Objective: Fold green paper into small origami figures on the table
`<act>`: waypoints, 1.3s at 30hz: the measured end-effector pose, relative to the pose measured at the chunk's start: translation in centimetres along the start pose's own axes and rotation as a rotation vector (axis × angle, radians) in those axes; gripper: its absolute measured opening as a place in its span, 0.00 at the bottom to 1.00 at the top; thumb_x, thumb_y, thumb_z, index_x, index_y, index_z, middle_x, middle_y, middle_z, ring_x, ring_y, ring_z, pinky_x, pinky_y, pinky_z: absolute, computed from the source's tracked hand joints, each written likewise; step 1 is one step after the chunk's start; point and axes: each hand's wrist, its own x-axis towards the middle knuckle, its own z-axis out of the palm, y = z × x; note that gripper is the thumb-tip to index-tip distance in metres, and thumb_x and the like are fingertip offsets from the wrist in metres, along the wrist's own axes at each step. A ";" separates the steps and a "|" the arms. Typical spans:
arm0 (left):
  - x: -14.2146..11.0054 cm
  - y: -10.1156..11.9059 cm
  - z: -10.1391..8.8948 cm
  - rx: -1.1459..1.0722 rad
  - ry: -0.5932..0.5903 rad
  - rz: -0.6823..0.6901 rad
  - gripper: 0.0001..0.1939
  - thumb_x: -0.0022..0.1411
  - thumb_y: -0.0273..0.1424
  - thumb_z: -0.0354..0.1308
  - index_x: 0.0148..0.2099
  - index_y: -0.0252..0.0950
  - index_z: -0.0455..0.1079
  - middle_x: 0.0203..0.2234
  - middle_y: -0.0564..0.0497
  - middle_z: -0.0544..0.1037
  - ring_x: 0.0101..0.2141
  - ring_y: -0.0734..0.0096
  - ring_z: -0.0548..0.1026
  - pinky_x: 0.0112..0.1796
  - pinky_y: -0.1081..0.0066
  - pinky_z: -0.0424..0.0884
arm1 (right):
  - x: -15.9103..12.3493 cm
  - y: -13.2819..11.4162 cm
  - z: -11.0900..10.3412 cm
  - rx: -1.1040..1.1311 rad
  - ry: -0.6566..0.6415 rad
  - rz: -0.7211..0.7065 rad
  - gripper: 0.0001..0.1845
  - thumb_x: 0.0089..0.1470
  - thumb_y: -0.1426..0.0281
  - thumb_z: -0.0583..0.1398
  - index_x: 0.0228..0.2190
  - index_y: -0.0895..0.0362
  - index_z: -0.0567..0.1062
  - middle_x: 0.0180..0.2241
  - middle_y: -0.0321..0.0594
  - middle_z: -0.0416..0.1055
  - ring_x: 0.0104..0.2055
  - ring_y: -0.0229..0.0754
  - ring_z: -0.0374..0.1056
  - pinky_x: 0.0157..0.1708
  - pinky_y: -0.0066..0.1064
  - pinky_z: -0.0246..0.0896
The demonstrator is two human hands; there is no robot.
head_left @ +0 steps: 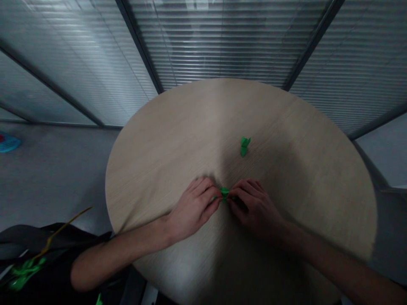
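The left forearm (127,243) is angled in from the lower left, the right forearm (330,256) from the lower right. The left hand (194,205) and right hand (254,207) are held just apart, backs up, fingers curled, thumbs pressed toward forefingers; the right thumb's contact is perhaps blurred by shadow.

No legible text, no readable labels, brands or numbers, no readable signs

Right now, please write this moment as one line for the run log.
left grip: pinching green piece | right grip: pinching same piece | second green piece: on table, beyond both grips
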 end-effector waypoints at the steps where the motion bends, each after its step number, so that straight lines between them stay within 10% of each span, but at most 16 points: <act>1: 0.0 0.0 0.0 -0.003 0.001 -0.001 0.08 0.73 0.30 0.52 0.42 0.35 0.71 0.37 0.47 0.72 0.40 0.61 0.69 0.41 0.62 0.68 | 0.0 0.0 0.0 -0.002 0.002 -0.004 0.04 0.63 0.74 0.60 0.37 0.57 0.76 0.36 0.43 0.74 0.41 0.48 0.67 0.45 0.42 0.62; 39: 0.2 0.4 -0.2 -0.056 -0.039 -0.063 0.08 0.71 0.29 0.53 0.39 0.34 0.71 0.36 0.46 0.72 0.39 0.61 0.70 0.40 0.62 0.67 | 0.1 -0.2 -0.1 -0.078 -0.066 0.031 0.04 0.64 0.72 0.60 0.36 0.58 0.76 0.35 0.42 0.75 0.40 0.47 0.67 0.46 0.40 0.57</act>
